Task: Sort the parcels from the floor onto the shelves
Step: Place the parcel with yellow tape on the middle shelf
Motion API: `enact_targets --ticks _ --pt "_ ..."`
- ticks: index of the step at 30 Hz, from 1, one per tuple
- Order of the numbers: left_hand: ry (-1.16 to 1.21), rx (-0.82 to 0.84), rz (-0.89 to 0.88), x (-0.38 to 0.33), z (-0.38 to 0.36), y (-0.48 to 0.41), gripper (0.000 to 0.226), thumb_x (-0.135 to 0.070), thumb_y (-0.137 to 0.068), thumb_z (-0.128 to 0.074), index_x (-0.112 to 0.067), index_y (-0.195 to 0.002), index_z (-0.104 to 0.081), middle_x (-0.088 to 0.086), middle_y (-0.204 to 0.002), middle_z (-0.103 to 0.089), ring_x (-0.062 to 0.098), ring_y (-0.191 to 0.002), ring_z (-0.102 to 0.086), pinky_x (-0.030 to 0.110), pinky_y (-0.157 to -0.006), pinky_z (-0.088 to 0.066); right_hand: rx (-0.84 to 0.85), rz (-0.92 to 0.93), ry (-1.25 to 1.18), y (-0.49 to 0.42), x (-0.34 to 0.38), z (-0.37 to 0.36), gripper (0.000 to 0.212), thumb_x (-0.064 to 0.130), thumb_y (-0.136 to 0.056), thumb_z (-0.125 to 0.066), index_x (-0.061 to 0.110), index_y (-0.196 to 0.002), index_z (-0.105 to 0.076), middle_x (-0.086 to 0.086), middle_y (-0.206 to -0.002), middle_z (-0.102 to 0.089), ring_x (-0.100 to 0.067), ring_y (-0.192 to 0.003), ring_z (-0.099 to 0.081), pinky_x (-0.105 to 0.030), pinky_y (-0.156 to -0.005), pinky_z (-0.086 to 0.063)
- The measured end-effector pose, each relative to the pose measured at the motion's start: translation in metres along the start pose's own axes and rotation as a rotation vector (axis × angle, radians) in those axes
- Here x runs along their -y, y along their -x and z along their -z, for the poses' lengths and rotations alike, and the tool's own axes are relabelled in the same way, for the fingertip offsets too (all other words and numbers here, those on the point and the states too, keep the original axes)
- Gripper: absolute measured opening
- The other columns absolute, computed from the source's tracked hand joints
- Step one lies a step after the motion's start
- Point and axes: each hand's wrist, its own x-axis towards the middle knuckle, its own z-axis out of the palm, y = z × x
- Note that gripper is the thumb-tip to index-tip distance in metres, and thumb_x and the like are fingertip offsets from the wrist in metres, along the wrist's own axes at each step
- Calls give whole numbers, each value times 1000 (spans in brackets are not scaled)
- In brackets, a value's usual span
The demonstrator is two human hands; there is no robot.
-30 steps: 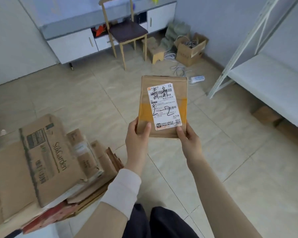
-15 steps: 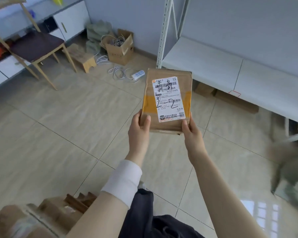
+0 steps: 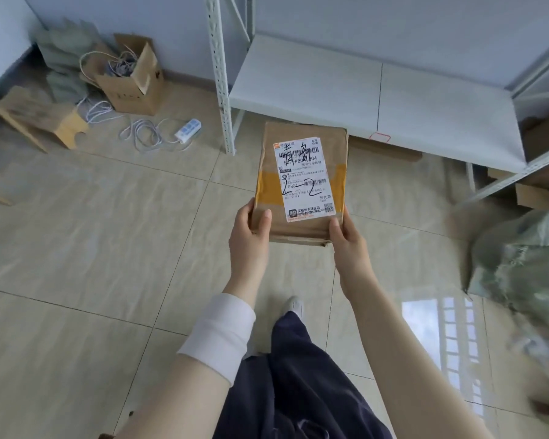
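Moved: since half a second back my view has swung toward the shelf [image 3: 362,99]. Its white board now fills the upper right, and the chair that stood left of the shelf has dropped out of frame.
Parcel: the parcel [image 3: 300,231] is held in the air just in front of the shelf, above the floor [image 3: 108,232]. Its far edge overlaps the shelf's front lip in my view, and the grip is unchanged.
Left hand: the left hand [image 3: 251,239] pinches the near left corner, left thumb [image 3: 263,221] pressed on the top face. I cannot see the other fingers, which go underneath.
Right hand: the right hand [image 3: 351,248] pinches the near right corner the same way, right thumb [image 3: 335,228] on top and the remaining fingers hidden.
Label: the white label [image 3: 305,179] faces up with a handwritten "2-2". The small print is too fine to read.
Left of the shelf: an open carton [image 3: 130,87] holding cables, and a power strip [image 3: 188,130] on the floor.
Under the shelf: flat cardboard [image 3: 390,151], mostly covered by the board.
Right of the shelf: greenish bags [image 3: 520,264], blurred and cut off by the frame edge.
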Motion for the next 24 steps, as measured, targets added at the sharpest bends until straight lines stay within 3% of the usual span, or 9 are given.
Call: enact_targets --ticks 4,8,12,20,24 --pt "-11 54 -25 -20 -38 -31 40 -28 -94 -51 -14 -132 -50 0 -127 -59 15 -117 -54 23 -94 -40 -41 18 -42 -39 12 22 44 27 -100 -37 31 -144 -36 11 -140 -48 -5 -130 -41 -20 -103 -31" --pt "-28 65 -55 -47 -79 -62 39 -29 -94 -52 -13 -129 -52 0 -123 -62 15 -114 -55 16 -87 -39 -61 37 -54 -78 32 48 42 25 -100 -37 33 -142 -39 13 -135 -52 -4 -124 -44 -19 -96 -32" --pt "-17 63 -75 -78 -116 -89 41 -30 -94 -52 -13 -131 -51 0 -126 -60 15 -118 -54 22 -95 -41 -73 50 -71 -119 58 74 41 25 -101 -36 34 -141 -40 13 -133 -52 -2 -121 -44 -19 -94 -31" --pt "39 53 -149 -136 -162 -147 36 -29 -93 -53 -16 -127 -53 -1 -115 -64 14 -107 -59 17 -81 -42 -100 138 -130 -191 114 101 41 25 -100 -38 33 -141 -40 15 -137 -51 -2 -128 -42 -19 -100 -30" --pt "80 66 -220 -173 -181 -188 34 -31 -93 -53 -14 -122 -55 -2 -111 -64 15 -106 -59 16 -80 -44 -130 220 -173 -228 154 107 41 23 -100 -39 31 -141 -41 17 -135 -52 2 -124 -44 -14 -94 -32"
